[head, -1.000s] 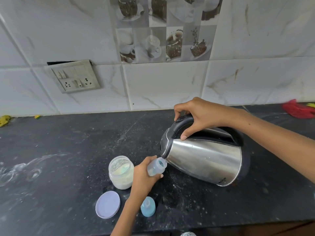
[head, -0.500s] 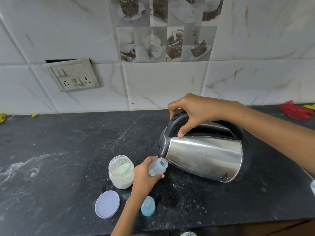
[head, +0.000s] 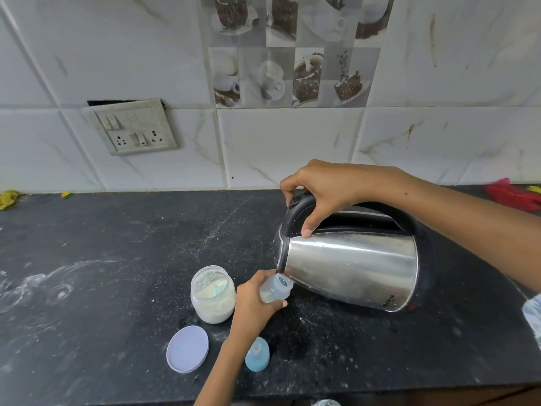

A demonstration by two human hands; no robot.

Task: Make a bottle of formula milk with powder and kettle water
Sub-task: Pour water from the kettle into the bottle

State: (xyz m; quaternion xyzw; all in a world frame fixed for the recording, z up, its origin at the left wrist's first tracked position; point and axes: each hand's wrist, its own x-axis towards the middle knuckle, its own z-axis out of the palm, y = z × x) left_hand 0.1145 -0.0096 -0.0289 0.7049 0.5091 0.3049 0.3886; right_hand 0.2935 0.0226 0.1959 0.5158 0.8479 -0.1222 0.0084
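Observation:
My right hand (head: 330, 189) grips the black handle of a steel kettle (head: 351, 265), which is tipped far over to the left with its spout at the mouth of a small clear baby bottle (head: 276, 291). My left hand (head: 251, 303) holds that bottle tilted toward the spout, just above the black counter (head: 102, 259). An open jar of white formula powder (head: 213, 294) stands just left of my left hand. Its pale lilac lid (head: 188, 348) lies flat in front of it. The bottle's blue teat cap (head: 257, 354) stands on the counter beside my left wrist.
The counter is dusted with white powder smears at the left (head: 35, 288). A switch and socket plate (head: 133, 127) is on the tiled wall. A red cloth (head: 510, 196) lies at the far right, yellow scraps (head: 8, 199) at the far left.
The kettle has been raised slightly and tipped a little further, its spout staying at the bottle's mouth. My left hand and the bottle have barely moved.

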